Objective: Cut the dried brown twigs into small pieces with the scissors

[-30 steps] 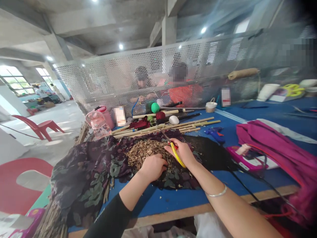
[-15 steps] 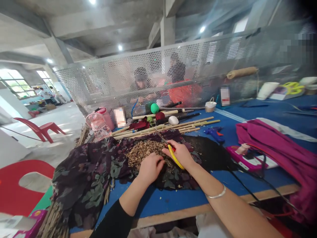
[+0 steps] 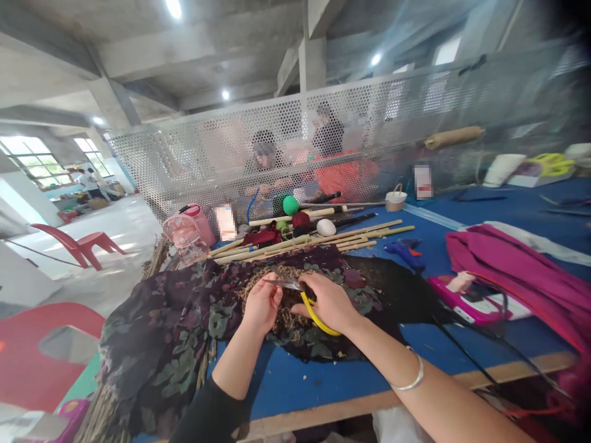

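My right hand (image 3: 329, 303) is wrapped round a pair of scissors (image 3: 318, 317) with yellow handles. Their blades point left and reach to the fingers of my left hand (image 3: 262, 306). Those fingers are pinched together by the blade tips; whatever is in them is too small to make out. Under both hands lies a heap of dry brown plant cuttings (image 3: 292, 323), partly covered by the hands. The heap rests on a dark flowered cloth (image 3: 184, 332) spread over the blue table (image 3: 277, 394).
Bamboo sticks (image 3: 378, 231), a white ball (image 3: 325, 227) and a green ball (image 3: 290, 205) lie behind the heap. To the right are a blue glue gun (image 3: 406, 253), a pink device (image 3: 457, 301) and magenta cloth (image 3: 498, 261). A perforated screen (image 3: 203, 154) stands behind, with people beyond it.
My left hand has risen off the heap towards the scissors, its fingers now pinched at the blades. The scissors have turned from pointing up and away to pointing left.
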The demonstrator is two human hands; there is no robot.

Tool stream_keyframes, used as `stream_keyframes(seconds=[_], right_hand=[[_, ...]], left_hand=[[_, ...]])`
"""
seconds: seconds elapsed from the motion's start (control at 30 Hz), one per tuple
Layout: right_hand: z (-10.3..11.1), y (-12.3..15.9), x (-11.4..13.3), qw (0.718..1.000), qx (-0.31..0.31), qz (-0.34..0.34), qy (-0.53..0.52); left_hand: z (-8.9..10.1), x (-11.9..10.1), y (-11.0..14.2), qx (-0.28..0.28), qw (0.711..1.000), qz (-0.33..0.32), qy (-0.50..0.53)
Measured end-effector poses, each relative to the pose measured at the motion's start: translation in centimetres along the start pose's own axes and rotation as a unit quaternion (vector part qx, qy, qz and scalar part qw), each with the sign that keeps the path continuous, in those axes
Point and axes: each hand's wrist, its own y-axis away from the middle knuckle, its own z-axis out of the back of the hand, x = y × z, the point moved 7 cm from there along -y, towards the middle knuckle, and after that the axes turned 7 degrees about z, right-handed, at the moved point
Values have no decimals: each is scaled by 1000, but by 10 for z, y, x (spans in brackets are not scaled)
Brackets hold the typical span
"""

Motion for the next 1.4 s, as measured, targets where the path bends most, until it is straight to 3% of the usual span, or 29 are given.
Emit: stream_keyframes(seconds=[0.2, 0.53, 0.7, 0.87, 1.13, 1.27, 1.4], right_hand=[[2, -1, 2, 999, -29, 12, 9], [2, -1, 5, 999, -33, 28, 7], [1, 0, 5, 999, -31, 20, -4], [-1, 2, 2, 1000, -23, 4, -21], [-9, 6, -3, 998, -26, 8, -50], [-11, 6, -2, 999, -10, 1, -36], [-7, 2, 3, 1000, -6, -6, 11]], left_hand=[[-6, 3, 5, 39, 998, 12, -38], [-12, 11, 9, 59, 994, -3, -89], [-8, 7, 11, 31, 992, -40, -112], [-9, 4, 11, 37, 985, -81, -147], [-9, -5, 18, 26, 951, -187, -245], [-9, -9, 17, 32, 940, -210, -268], [-7, -5, 14, 25, 950, -192, -243]])
